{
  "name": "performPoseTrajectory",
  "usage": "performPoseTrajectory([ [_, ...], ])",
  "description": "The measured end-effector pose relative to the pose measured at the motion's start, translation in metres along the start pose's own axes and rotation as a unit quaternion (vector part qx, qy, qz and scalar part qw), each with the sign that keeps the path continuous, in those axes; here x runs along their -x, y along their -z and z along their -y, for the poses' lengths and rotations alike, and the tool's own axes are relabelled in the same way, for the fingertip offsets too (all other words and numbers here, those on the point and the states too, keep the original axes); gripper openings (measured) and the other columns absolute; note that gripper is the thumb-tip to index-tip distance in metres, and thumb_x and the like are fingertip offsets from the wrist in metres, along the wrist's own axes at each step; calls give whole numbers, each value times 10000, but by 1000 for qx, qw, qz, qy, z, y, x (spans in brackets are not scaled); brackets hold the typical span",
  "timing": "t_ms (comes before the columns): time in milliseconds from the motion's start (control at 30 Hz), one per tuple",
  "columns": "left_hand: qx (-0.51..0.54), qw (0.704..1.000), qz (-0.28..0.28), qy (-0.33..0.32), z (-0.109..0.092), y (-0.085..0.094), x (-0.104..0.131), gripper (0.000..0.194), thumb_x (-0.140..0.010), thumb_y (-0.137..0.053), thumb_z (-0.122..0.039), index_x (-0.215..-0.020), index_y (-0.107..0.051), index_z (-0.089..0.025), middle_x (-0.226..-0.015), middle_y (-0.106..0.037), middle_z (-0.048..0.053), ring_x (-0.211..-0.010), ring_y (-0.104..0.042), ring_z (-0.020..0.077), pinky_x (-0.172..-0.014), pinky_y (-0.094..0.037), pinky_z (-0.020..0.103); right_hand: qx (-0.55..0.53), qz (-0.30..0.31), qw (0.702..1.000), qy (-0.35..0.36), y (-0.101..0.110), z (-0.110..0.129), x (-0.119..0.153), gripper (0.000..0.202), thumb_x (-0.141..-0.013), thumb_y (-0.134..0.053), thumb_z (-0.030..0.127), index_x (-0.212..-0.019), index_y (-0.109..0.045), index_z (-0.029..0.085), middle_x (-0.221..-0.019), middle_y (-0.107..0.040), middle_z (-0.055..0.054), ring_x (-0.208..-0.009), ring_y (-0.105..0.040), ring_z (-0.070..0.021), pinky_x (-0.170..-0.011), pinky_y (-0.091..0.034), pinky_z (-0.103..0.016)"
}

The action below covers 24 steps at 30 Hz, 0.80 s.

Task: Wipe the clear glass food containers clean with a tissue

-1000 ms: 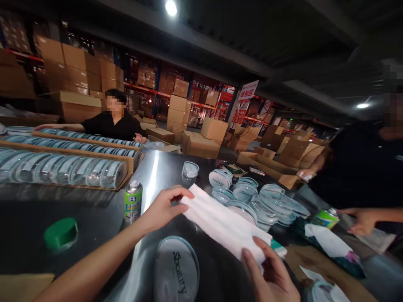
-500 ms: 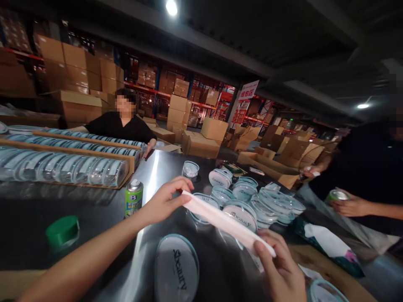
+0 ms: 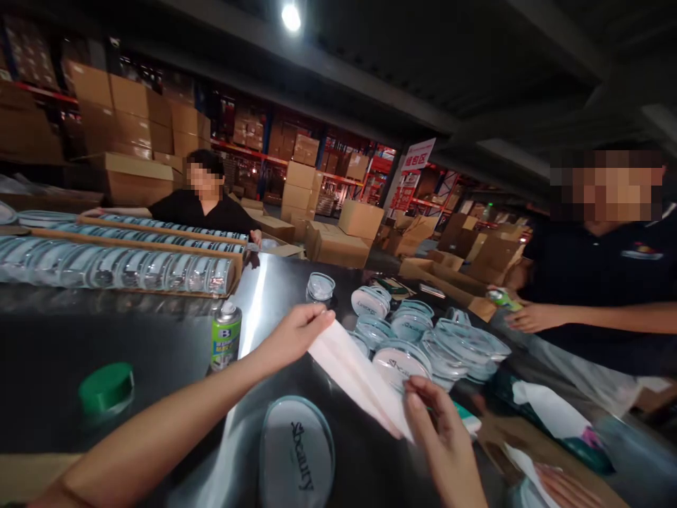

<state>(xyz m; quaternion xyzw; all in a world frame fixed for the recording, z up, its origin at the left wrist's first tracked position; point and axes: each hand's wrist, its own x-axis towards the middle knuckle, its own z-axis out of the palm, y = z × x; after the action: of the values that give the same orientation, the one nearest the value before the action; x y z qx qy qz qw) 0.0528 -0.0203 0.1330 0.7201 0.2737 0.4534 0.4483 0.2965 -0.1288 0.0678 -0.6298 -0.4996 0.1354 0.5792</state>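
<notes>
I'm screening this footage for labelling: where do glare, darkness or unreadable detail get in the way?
Head view: a bright glare streak crosses the metal table beside the spray can, whose small print is unreadable; head view: much of the ceiling is nearly black despite a glaring lamp; head view: the white cloth shows a clear outline.

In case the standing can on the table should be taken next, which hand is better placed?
Probably the left hand: it is nearer to the can, while the right hand would likely have to cross the left arm. The left pinches the cloth, so it should let go first.
</notes>
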Motion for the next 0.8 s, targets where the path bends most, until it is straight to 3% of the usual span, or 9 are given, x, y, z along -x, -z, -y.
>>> performPoseTrajectory([
  [100, -27, 998, 46, -19, -7, -8, -11, 415, -858, -498, -472, -590, -325, -206, -584, -284, -69, -564, -282, 94, -510, -203, 239, 23, -13, 994, 105, -17, 5, 1, 488, -737, -644, 543, -1098, -631, 215, -1159, -664, -102, -1091, -599, -287, -932, -465, -423],
  [333, -52, 990, 124, -40, -26, -18, -27, 407, -853, -505, -430, -571, -312, -208, -572, -242, -70, -556, -247, 93, -507, -173, 260, 16, 21, 969, 246, -50, 25, 3, 164, -822, -632, 349, -930, -665, 230, -969, -697, -65, -921, -649, -221, -830, -526, -356],
  [667, -1, 991, 135, -11, -22, -16, -34, 471, -817, -545, -559, -572, -353, -206, -570, -242, -71, -552, -220, 94, -503, -156, 270, 21, 26, 973, 227, -58, 14, 6, 140, -875, -569, 328, -841, -647, 217, -907, -695, -51, -879, -648, -203, -809, -499, -317],
  [800, 44, 989, 138, 29, -14, -14, -39, 461, -781, -570, -591, -603, -435, -188, -564, -320, -69, -540, -273, 90, -511, -190, 257, -1, 24, 976, 216, -63, 15, 6, 187, -901, -516, 342, -809, -609, 208, -933, -689, -64, -901, -645, -200, -805, -502, -307],
])
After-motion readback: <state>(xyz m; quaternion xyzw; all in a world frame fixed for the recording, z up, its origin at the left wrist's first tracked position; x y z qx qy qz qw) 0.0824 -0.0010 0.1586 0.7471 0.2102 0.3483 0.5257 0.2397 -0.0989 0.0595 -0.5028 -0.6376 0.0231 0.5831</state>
